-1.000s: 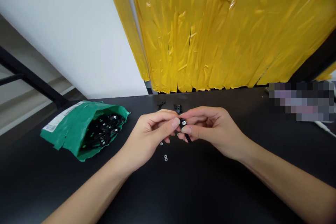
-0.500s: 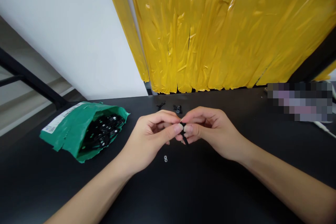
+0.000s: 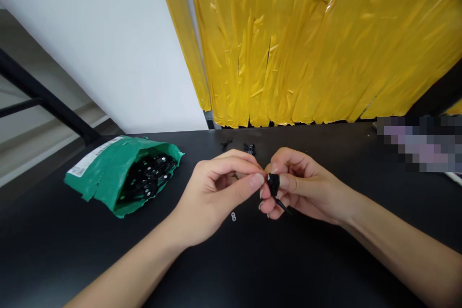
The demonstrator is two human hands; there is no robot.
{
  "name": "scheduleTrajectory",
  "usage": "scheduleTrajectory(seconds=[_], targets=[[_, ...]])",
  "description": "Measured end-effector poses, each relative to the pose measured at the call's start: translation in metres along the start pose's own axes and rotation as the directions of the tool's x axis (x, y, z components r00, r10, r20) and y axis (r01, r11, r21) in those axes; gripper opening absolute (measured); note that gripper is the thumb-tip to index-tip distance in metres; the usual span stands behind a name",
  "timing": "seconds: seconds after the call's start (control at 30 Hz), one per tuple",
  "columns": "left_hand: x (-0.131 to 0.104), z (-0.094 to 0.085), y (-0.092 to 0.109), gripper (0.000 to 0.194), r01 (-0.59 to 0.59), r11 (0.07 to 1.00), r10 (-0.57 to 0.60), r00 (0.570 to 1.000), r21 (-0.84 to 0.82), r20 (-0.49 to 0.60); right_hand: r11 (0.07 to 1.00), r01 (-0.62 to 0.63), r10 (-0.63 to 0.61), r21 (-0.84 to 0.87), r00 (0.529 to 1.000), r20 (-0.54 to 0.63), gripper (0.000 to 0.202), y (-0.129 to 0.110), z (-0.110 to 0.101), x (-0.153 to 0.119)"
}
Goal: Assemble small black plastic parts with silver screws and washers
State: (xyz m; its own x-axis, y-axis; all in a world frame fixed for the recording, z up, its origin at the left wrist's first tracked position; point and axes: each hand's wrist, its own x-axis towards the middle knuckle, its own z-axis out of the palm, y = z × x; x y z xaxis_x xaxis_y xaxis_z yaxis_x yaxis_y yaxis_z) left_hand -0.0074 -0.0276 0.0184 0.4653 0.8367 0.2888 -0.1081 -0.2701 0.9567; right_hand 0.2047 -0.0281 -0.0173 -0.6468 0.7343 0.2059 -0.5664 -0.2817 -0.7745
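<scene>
My right hand (image 3: 301, 183) pinches a small black plastic part (image 3: 274, 185) between thumb and forefinger. A thin black stem points down and right from it, past the curled fingers. My left hand (image 3: 220, 187) is closed in a pinch, thumb against forefinger, with its tips at the left edge of the black part. Whatever lies between the left fingertips is hidden or too small to make out. Two small whitish rings (image 3: 233, 216) lie side by side on the table, just below my left hand.
A torn green bag (image 3: 103, 173) full of black parts (image 3: 149, 178) lies open on the black table (image 3: 231, 269) at left. Two black pieces, a thin one (image 3: 226, 143) and a chunkier one (image 3: 250, 148), lie behind my hands. Yellow strip curtains (image 3: 288, 57) hang behind; a blurred-out object (image 3: 418, 144) is at right.
The black part has turned so its broader face shows, and its stem now slants more to the right. My right hand has drawn slightly away from the left. The view has shifted a little.
</scene>
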Motion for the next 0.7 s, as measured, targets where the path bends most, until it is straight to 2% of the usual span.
scheduleTrajectory(seconds=[0.23, 0.4, 0.57, 0.7], targets=[[0.0009, 0.003, 0.0014, 0.001, 0.028, 0.999, -0.026, 0.999, 0.045, -0.043, 1.0, 0.008, -0.009, -0.009, 0.999, -0.053, 0.005, 0.0035, 0.0016, 0.0033], [0.0006, 0.003, -0.002, 0.008, 0.008, 0.988, 0.013, 0.991, 0.153, -0.133, 0.998, 0.045, -0.05, -0.043, 0.993, -0.108, 0.005, 0.0034, 0.003, 0.0046], [-0.0017, 0.0042, 0.0004, 0.01, -0.056, 0.97, 0.087, 0.989, 0.238, -0.12, 0.993, 0.099, -0.107, -0.07, 0.986, -0.131, 0.007, 0.0045, 0.0028, 0.0056], [-0.0021, 0.0046, 0.002, 0.009, -0.027, 0.973, 0.057, 0.991, 0.23, -0.124, 0.988, 0.11, -0.125, -0.112, 0.982, -0.14, 0.016, 0.0082, 0.0015, 0.0065]])
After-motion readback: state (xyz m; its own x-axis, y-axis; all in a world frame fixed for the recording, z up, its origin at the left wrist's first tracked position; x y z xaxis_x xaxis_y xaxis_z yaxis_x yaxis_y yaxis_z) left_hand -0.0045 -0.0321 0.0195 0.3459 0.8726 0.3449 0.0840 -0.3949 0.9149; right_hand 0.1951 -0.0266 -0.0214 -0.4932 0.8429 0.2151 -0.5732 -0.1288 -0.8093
